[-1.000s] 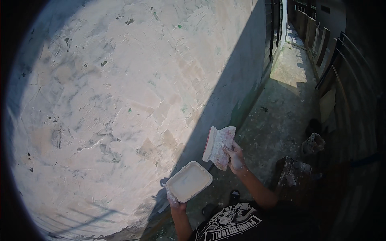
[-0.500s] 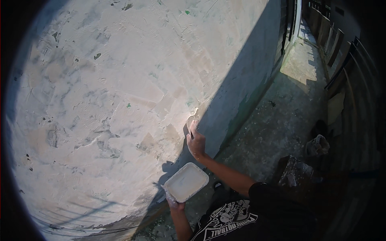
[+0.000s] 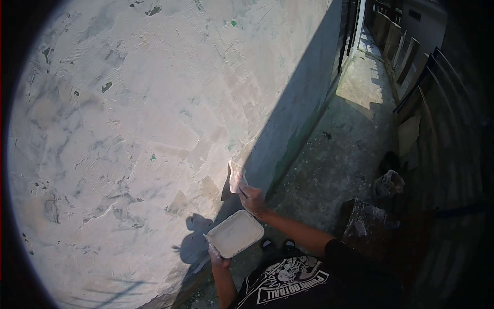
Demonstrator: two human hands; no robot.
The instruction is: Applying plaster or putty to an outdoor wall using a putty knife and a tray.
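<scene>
My right hand (image 3: 252, 200) is closed around a putty knife (image 3: 235, 175), a flat pale blade smeared with white. The blade is close to the wall (image 3: 139, 103); whether it touches the surface I cannot tell. Just below, my left hand (image 3: 218, 259), dusted white, grips the edge of a shallow white plastic tub (image 3: 245, 247). Smooth off-white putty lies inside the tub. The wall is coated in uneven white putty, with ridges, beige damp-looking patches and bits of green and dark showing through.
A shadow edge runs diagonally down the wall. To the right, a concrete walkway (image 3: 329, 159) stretches away beside a fence (image 3: 406, 62). A white-splashed bucket (image 3: 388, 184) and a dark, white-stained box-like thing (image 3: 363, 219) stand on it. My feet (image 3: 278, 244) show below the tub.
My right hand with the putty knife has come down and nearer the tub, and more of the blade shows. The view has shifted a little to the right.
</scene>
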